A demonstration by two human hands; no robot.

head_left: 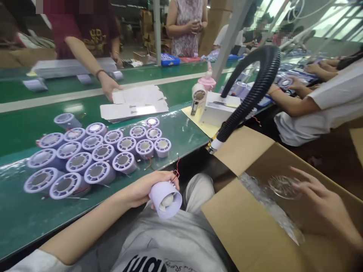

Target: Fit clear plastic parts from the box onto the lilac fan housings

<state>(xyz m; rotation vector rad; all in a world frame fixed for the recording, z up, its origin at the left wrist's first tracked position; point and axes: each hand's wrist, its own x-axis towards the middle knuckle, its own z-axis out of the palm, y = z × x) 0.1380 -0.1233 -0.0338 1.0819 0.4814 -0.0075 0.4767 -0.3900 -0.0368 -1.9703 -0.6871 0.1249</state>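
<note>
My left hand (147,187) is closed round a pale lilac round fan housing (166,201) with red and black wires trailing from it, held over my lap just off the green table's edge. My right hand (320,206) reaches into an open cardboard box (244,226) at my right, fingers spread, touching a clear round plastic grille (283,187) that lies on crinkled clear plastic. Whether the fingers grip the grille I cannot make out.
Several lilac fan housings (93,155) stand in rows on the green table (22,215). A black corrugated hose (255,90) arches over a white box device (218,109). Across the belt a person's hand (109,85) rests on flat white cartons (133,102). Another worker sits at right.
</note>
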